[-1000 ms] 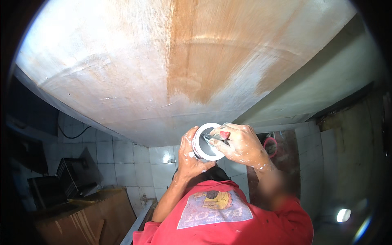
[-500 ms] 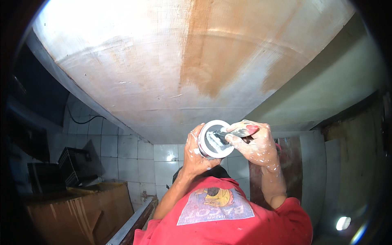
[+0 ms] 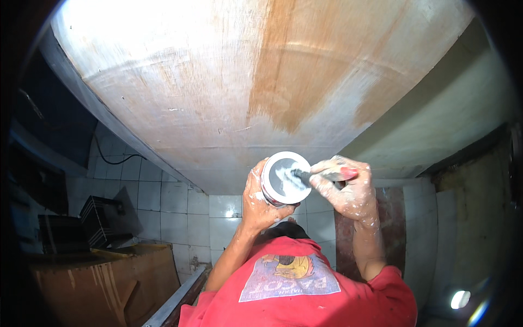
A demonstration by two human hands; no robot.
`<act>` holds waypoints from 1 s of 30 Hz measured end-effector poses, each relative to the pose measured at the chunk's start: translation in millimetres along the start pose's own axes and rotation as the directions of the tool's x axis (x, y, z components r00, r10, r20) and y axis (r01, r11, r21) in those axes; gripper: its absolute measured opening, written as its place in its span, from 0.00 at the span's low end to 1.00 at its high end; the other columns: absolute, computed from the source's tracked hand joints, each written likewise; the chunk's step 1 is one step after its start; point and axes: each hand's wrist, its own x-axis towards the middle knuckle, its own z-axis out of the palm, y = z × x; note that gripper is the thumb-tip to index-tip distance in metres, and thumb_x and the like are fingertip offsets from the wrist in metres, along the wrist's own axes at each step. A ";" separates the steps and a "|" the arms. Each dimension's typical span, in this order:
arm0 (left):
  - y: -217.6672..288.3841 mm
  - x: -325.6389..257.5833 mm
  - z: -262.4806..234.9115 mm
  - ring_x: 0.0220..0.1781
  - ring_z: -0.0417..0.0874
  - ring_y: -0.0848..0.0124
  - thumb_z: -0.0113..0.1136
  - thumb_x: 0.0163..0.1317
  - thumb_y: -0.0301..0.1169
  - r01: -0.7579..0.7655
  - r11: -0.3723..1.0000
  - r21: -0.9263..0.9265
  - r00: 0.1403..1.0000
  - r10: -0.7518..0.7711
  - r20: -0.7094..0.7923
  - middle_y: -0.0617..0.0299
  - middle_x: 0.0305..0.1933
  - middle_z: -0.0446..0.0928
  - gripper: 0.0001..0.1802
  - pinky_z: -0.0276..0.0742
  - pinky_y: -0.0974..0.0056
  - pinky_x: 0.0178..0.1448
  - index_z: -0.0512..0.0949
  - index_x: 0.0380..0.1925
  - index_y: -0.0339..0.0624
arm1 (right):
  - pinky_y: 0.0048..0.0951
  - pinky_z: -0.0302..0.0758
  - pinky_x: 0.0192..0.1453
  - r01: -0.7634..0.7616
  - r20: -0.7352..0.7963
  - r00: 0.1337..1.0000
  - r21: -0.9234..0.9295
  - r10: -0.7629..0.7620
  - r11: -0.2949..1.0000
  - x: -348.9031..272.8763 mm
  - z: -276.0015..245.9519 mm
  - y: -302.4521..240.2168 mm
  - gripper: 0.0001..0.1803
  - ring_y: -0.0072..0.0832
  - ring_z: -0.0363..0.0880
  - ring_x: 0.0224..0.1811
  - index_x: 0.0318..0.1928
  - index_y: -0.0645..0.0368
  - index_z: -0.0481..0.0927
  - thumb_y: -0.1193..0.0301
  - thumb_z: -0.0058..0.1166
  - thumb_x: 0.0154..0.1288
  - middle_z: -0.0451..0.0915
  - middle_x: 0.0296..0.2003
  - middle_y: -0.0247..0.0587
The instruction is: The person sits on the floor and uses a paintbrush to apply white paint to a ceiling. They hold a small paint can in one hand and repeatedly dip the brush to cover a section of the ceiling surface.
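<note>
My left hand point(image 3: 256, 195) is wrapped round a round paint can point(image 3: 271, 192) with a white rim, held in front of my chest. White paint point(image 3: 287, 182) smears the dark surface inside it. In my right hand point(image 3: 353, 192) is a paintbrush point(image 3: 330, 175) with a dark handle and a red end; its head dips into the can's opening. White paint spots both hands. Beyond the can rises a wall point(image 3: 180, 92), partly covered in thin white paint, with orange-brown patches point(image 3: 294, 71) showing.
A greenish wall point(image 3: 430, 109) meets the painted one on the right. White tiles point(image 3: 174, 204) cover the floor, with a reddish-brown strip point(image 3: 393, 229) at right. A wooden cabinet point(image 3: 103, 283), black boxes point(image 3: 103, 220) and a dark cable point(image 3: 115, 162) are at left. A light point(image 3: 460, 299) glows lower right.
The can has tilted and shifted slightly up. My right hand has moved a little to the right, with the brush still inside the can's opening. The view has shifted slightly.
</note>
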 end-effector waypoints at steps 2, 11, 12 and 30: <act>-1.8 2.2 -1.2 0.73 0.86 0.51 0.93 0.38 0.39 -0.010 1.000 -0.027 1.000 0.010 0.000 0.46 0.72 0.82 0.65 0.81 0.49 0.79 0.71 0.79 0.33 | 0.34 0.85 0.42 0.084 -0.033 0.996 -0.025 -0.085 0.996 2.1 -1.6 -1.3 0.07 0.32 0.92 0.35 0.44 0.68 0.94 0.81 0.76 0.67 0.94 0.37 0.47; -3.6 -1.4 -2.1 0.76 0.82 0.44 0.92 0.39 0.38 -0.015 1.000 -0.025 1.000 0.015 0.001 0.43 0.73 0.81 0.64 0.78 0.44 0.81 0.70 0.80 0.33 | 0.36 0.88 0.45 0.045 0.048 0.998 -0.102 -0.040 0.994 6.0 2.1 -10.5 0.08 0.35 0.94 0.37 0.45 0.67 0.94 0.81 0.76 0.66 0.96 0.39 0.48; -4.2 -3.3 -1.6 0.76 0.82 0.44 0.92 0.39 0.38 -0.010 1.000 -0.024 1.000 0.010 0.001 0.42 0.73 0.81 0.64 0.78 0.44 0.81 0.70 0.80 0.33 | 0.36 0.88 0.46 0.056 0.045 0.998 -0.093 -0.052 0.994 3.8 3.5 -8.3 0.08 0.35 0.94 0.38 0.45 0.67 0.94 0.81 0.76 0.66 0.96 0.40 0.48; 27.1 5.5 -4.0 0.71 0.85 0.50 0.95 0.38 0.38 -0.091 0.996 0.016 0.991 0.093 -0.096 0.46 0.70 0.82 0.63 0.81 0.48 0.78 0.73 0.77 0.36 | 0.30 0.87 0.48 0.334 -0.155 0.913 -0.245 -0.377 0.910 30.9 -7.4 -26.0 0.05 0.26 0.94 0.42 0.43 0.68 0.95 0.82 0.76 0.68 0.97 0.44 0.44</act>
